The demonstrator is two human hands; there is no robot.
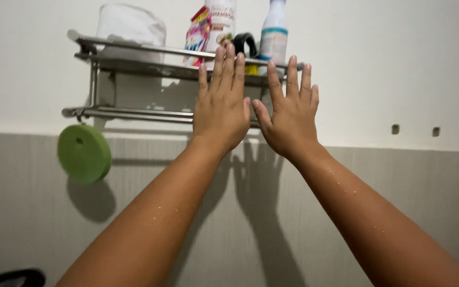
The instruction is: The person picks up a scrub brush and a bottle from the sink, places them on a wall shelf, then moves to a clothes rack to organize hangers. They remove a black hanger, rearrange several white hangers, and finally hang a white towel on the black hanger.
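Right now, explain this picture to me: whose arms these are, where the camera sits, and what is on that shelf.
There is one picture, from a camera worn on a person's head. Both bare arms are that person's own. The left hand and right hand are raised, open and flat, fingers spread, holding nothing, in front of a metal wall rack. On the rack stand a white roll, a colourful packet and two white bottles. A green disc hangs below. Water drops dot the forearms.

Above the silver metal rack [134, 112] stand a white towel [129, 25], a pink sachet [196, 33] and white bottles [273, 32]; below hangs a green disc [84, 153].
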